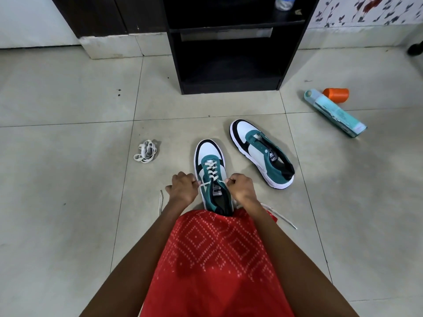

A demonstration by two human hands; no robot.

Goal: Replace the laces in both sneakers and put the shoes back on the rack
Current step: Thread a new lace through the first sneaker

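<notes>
Plainly, the risk now sits in the pull. The left hand [183, 187] and the right hand [241, 187] are each curled tight round one end of the white lace [211, 170], which is drawn out toward 9 and 3 o'clock across the throat of the near sneaker [209, 154]. That shoe stands on the floor [68, 156] just in front of the person's red garment [217, 259], toe toward 12 o'clock.

If one side is hauled harder than the other, I judge the ends would come out unequal and the crossings lower down would bunch or twist. The tails trail on the tiles at 8 and 4 o'clock, partly hidden, so their lengths cannot be compared. Nothing pins the shoe, so a sharp tug could slide or tip it.

The far sneaker [261, 154] lies at 1 o'clock, apart from the first, its eyelets bare. It needs the coiled spare lace [146, 151] at 10 o'clock, and that bundle may knot if pulled loose in haste. The black rack [229, 53] stands at 12 o'clock. A teal box [334, 112] and an orange cap [336, 94] lie at 2 o'clock, well off the path.

As for writing, the tongue label [217, 191] of the near sneaker reads PUMA, upside down to the viewer. The far sneaker's tongue appears to carry the same mark. Print on the teal box is too small to read.
</notes>
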